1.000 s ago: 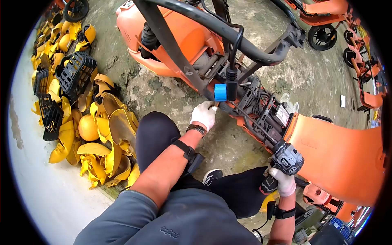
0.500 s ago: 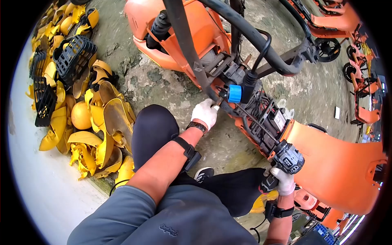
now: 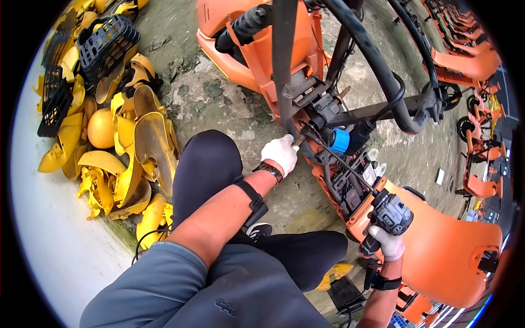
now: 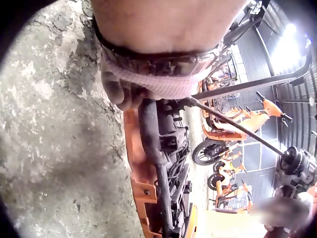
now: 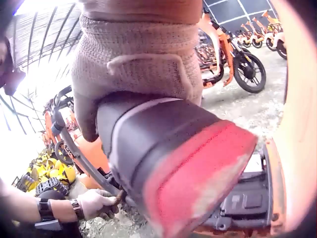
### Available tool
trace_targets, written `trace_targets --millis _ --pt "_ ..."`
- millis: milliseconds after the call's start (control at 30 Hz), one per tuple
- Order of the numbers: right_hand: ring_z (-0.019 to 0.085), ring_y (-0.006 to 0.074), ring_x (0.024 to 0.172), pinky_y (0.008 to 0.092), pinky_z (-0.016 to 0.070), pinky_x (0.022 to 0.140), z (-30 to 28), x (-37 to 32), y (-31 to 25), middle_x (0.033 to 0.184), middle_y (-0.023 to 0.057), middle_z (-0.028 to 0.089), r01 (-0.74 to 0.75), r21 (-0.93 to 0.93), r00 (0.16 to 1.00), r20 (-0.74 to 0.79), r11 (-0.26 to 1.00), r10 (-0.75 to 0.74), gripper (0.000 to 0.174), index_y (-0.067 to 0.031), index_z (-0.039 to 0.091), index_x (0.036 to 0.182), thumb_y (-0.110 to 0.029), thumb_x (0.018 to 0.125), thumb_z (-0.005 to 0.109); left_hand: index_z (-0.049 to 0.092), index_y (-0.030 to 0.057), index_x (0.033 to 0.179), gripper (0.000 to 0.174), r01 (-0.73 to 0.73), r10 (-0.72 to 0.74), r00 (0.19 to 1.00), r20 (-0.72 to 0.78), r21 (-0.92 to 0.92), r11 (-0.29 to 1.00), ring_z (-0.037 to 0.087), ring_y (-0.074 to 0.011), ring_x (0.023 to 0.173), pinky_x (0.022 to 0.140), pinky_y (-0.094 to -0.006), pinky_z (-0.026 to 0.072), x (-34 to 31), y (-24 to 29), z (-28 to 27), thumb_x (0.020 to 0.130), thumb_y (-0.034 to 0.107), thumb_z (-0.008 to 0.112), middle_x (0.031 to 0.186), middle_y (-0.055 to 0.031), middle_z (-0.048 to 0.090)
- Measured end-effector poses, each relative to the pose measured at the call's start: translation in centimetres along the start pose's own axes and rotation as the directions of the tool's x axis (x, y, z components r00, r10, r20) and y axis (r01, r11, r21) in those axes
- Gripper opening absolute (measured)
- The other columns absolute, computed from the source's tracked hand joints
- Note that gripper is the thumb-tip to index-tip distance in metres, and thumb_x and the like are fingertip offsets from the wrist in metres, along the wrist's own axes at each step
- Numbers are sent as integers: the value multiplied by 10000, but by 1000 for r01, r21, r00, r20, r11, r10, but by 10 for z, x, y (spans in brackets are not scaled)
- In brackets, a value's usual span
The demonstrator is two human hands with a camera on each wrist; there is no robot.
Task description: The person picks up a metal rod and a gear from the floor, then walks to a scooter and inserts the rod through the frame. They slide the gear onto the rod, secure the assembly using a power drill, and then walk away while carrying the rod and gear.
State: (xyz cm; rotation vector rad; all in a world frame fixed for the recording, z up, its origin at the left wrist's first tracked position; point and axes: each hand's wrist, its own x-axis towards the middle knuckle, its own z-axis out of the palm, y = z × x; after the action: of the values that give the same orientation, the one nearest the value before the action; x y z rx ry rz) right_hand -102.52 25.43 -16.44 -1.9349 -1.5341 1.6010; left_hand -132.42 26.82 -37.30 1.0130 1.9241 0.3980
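My left hand (image 3: 280, 154), in a white knit glove, pinches a small brownish piece (image 5: 119, 197) beside the dark frame tube (image 4: 150, 129) of a stripped orange scooter. The piece's kind cannot be told. My gloved right hand (image 3: 387, 243) grips a grey and black cordless drill (image 3: 392, 214) by its handle; the red-ended base (image 5: 208, 173) fills the right wrist view. A long thin rod (image 4: 237, 125) runs from the drill's chuck toward the frame by my left hand. Close to that stretch of frame, a bright blue cap (image 3: 339, 141) shows on a black cable end.
Broken yellow body panels (image 3: 128, 158) and black plastic baskets (image 3: 106, 46) lie piled against the white wall at left. A wide orange panel (image 3: 437, 246) spreads beyond the drill. Thick black frame bars (image 3: 372, 71) arch overhead. More orange scooters (image 3: 465, 65) line the right side.
The head view has shifted, so the scooter and blue cap appear farther right and the yellow pile farther left. Both hands keep their holds, the left one still at the frame tube.
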Motion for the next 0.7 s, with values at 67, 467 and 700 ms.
trace_targets --millis 67,467,700 --pt "624 161 770 303 519 694 -1 2 -18 864 62 638 87 -170 993 94 982 -71 393 -12 596 1085 -26 701 681 615 87 975 186 -4 4 1000 6 -4 1000 632 -388 894 777 -475 488 1 -1 -2 870 236 578 892 -190 667" --pt "643 199 745 319 540 676 14 -1 -9 939 135 667 -133 209 989 89 969 116 459 -1 573 1076 -76 641 699 618 83 952 168 -60 59 998 -28 -32 998 636 -390 844 745 -478 490 -3 -4 -4 853 210 571 847 -181 666" --pt "644 213 704 307 538 663 8 2 -6 860 134 656 -181 217 983 61 959 172 381 21 594 997 -126 653 667 617 85 949 162 -60 60 998 -12 -29 998 636 -388 840 744 -480 488 -4 -3 -5 851 205 568 839 -185 665"
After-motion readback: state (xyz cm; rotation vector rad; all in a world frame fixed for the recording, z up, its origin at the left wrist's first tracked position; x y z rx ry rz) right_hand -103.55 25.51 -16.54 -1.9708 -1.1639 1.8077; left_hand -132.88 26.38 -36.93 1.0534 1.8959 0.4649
